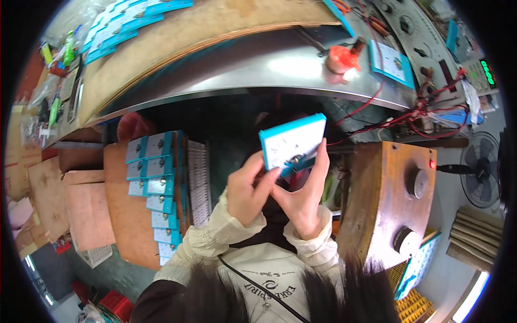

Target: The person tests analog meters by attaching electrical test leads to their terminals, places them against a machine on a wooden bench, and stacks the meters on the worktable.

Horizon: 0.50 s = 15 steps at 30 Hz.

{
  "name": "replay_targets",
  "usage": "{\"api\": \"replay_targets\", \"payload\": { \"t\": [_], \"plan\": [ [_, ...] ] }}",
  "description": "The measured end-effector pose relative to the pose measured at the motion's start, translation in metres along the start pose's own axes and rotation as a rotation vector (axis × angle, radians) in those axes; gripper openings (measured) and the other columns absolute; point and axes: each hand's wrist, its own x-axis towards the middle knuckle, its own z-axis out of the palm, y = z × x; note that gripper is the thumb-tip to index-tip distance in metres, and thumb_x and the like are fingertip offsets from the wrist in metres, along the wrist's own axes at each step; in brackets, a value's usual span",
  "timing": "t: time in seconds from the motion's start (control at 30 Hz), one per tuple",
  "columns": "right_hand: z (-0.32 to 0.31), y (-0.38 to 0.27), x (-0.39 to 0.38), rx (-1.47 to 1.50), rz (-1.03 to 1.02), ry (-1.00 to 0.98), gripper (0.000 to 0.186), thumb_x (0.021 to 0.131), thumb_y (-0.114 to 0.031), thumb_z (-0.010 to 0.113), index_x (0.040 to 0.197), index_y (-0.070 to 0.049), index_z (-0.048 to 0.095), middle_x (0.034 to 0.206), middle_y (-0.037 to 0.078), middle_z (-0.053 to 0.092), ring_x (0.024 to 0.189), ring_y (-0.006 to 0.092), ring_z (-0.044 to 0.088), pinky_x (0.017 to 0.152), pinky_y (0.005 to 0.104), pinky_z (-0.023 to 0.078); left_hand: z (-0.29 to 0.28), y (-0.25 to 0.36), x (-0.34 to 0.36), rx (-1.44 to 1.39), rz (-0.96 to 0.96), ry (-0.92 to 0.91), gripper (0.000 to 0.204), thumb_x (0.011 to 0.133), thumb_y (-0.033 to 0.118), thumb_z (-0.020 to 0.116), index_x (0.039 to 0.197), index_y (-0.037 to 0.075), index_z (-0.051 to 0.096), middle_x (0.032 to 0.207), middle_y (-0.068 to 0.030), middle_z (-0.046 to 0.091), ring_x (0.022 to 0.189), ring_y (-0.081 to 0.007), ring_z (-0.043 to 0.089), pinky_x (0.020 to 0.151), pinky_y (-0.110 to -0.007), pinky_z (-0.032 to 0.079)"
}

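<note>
An analog panel meter [291, 141] with a white dial and blue frame is held up, tilted, in front of my body. My left hand [246, 189] is closed on its lower left corner, the thumb reaching to the bottom edge. Along the right edge run the fingers of my right hand [306, 200], gripping the meter from below. A small metal part shows at the dial's lower middle. The back of the meter is hidden.
Similar meters [159, 166] lie in overlapping rows on a brown board at left, others [121, 27] on the wooden bench top [215, 27]. An orange-red pot [339, 59] and another meter [391, 63] sit on the metal edge. Red wires [423, 113], a knobbed wooden box [371, 199] and a fan [479, 169] stand right.
</note>
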Motion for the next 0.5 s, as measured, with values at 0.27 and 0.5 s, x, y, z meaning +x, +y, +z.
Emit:
{"api": "replay_targets", "payload": {
  "t": [0.27,0.5],
  "plan": [
    [0.004,-0.024,-0.005,0.697,0.663,-0.340,0.017,0.085,0.001,0.069,0.100,0.006,0.063,0.088,0.006,0.070,0.076,0.0072,0.065,0.066,0.0202,0.053,-0.070,-0.006,-0.004,-0.329,-0.273,0.057,0.047,0.092,0.008,0.061,0.135,-0.004,0.046,0.100,-0.0067,0.068,0.069,-0.0090,0.063,0.056,-0.018,0.043],
    [-0.001,-0.015,-0.017,0.322,0.333,-0.174,0.015,0.084,0.000,0.069,0.098,0.003,0.065,0.084,0.006,0.069,0.070,0.0075,0.063,0.065,0.0216,0.052,-0.058,-0.006,-0.001,-0.376,-0.307,-0.007,0.049,0.093,0.013,0.062,0.137,-0.003,0.045,0.100,-0.0069,0.068,0.069,-0.0087,0.062,0.056,-0.018,0.043]
  ]
}}
